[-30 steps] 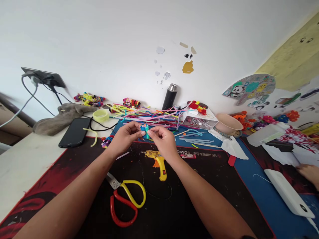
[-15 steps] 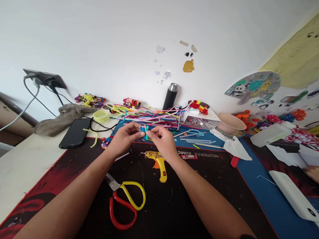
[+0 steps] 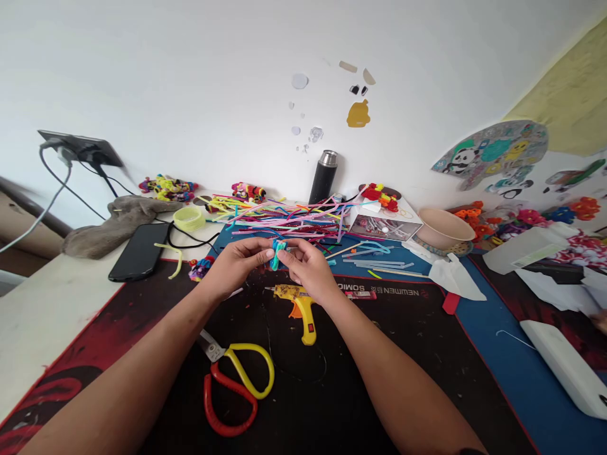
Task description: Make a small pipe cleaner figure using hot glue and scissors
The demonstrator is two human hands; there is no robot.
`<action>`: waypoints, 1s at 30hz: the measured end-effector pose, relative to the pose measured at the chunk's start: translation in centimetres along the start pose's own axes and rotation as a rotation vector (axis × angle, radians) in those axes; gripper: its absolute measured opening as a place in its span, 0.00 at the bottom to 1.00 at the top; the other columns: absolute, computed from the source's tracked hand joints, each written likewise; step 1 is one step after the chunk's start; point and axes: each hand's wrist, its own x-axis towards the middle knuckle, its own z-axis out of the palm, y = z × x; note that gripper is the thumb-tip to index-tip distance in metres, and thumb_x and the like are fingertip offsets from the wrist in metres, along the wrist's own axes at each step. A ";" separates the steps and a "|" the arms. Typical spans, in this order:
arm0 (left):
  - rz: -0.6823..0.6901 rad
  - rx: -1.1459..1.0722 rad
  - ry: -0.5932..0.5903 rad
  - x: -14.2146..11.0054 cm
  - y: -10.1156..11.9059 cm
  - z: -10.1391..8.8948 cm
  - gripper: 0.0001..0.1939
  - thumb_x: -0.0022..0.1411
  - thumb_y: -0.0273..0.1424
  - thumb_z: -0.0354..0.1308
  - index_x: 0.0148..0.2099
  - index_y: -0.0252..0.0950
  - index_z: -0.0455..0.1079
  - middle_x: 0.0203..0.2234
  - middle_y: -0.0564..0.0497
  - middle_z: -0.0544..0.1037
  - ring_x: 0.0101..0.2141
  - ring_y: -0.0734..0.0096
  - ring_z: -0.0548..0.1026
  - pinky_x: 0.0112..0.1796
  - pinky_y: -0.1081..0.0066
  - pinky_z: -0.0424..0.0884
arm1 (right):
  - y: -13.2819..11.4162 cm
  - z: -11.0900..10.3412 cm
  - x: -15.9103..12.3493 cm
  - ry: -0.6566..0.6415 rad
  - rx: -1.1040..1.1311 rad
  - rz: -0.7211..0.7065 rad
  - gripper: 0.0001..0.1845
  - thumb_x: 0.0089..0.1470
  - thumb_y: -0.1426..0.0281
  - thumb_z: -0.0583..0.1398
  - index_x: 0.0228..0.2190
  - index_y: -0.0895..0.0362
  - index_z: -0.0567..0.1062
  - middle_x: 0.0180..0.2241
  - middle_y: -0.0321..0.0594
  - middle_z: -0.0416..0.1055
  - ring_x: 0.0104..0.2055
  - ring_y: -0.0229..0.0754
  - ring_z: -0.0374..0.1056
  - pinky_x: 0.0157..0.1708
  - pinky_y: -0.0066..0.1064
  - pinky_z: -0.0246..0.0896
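Between my two hands is a small bundle of bent pipe cleaners [image 3: 276, 254], blue and turquoise. My left hand [image 3: 244, 264] pinches it from the left with thumb and fingers. From the other side, my right hand [image 3: 306, 265] presses it with thumb and forefinger; the fingers hide part of it. Just below lies a yellow hot glue gun [image 3: 303, 309], its nozzle pointing left. Scissors [image 3: 237, 379] with one red and one yellow handle rest near my left forearm, which covers part of the blades.
Loose pipe cleaners [image 3: 289, 218] are heaped behind my hands. A black thermos [image 3: 324, 177] stands by the wall, near a white box [image 3: 389, 224] and a beige bowl [image 3: 443, 227]. Glue sticks [image 3: 374, 264] lie to the right, a phone [image 3: 138, 251] to the left. Another person's hand [image 3: 600, 321] shows far right.
The bundle has turned slightly between my fingers, showing more turquoise. Both hands keep hold of it. The whole view has shifted a little.
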 end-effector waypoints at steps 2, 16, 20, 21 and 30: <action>-0.027 -0.010 -0.024 -0.1 -0.1 0.2 0.24 0.47 0.49 0.82 0.38 0.38 0.85 0.32 0.49 0.83 0.29 0.66 0.75 0.30 0.68 0.75 | 0.0 -0.2 -0.3 -0.020 0.035 0.019 0.26 0.53 0.48 0.73 0.43 0.53 0.77 0.23 0.25 0.62 0.17 0.31 0.52 0.18 0.28 0.46; -0.049 0.008 -0.135 -0.9 0.7 1.8 0.25 0.52 0.46 0.80 0.48 0.38 0.85 0.43 0.45 0.88 0.38 0.57 0.83 0.42 0.58 0.82 | -0.2 -0.7 -0.7 0.003 0.094 0.057 0.27 0.50 0.49 0.75 0.41 0.53 0.76 0.22 0.23 0.63 0.17 0.30 0.52 0.16 0.26 0.44; -0.055 -0.008 -0.074 -0.9 0.3 1.8 0.24 0.52 0.46 0.80 0.47 0.37 0.84 0.39 0.45 0.87 0.35 0.60 0.82 0.40 0.61 0.82 | -0.8 -0.6 -0.8 -0.017 0.110 0.062 0.28 0.49 0.48 0.76 0.40 0.53 0.75 0.21 0.23 0.63 0.16 0.30 0.51 0.16 0.27 0.43; -0.056 -0.013 -0.064 -0.9 0.3 1.8 0.25 0.52 0.46 0.80 0.46 0.36 0.84 0.37 0.46 0.87 0.34 0.61 0.82 0.40 0.60 0.82 | -0.9 -0.6 -0.8 -0.020 0.117 0.066 0.29 0.48 0.47 0.75 0.40 0.53 0.75 0.21 0.23 0.63 0.16 0.30 0.51 0.16 0.27 0.43; -0.045 0.007 -0.101 -1.0 0.3 2.3 0.29 0.53 0.44 0.80 0.51 0.40 0.73 0.33 0.50 0.85 0.34 0.60 0.84 0.37 0.63 0.81 | -0.5 -0.6 -0.7 0.026 0.103 0.057 0.30 0.50 0.44 0.73 0.41 0.53 0.78 0.20 0.24 0.61 0.16 0.31 0.51 0.17 0.28 0.43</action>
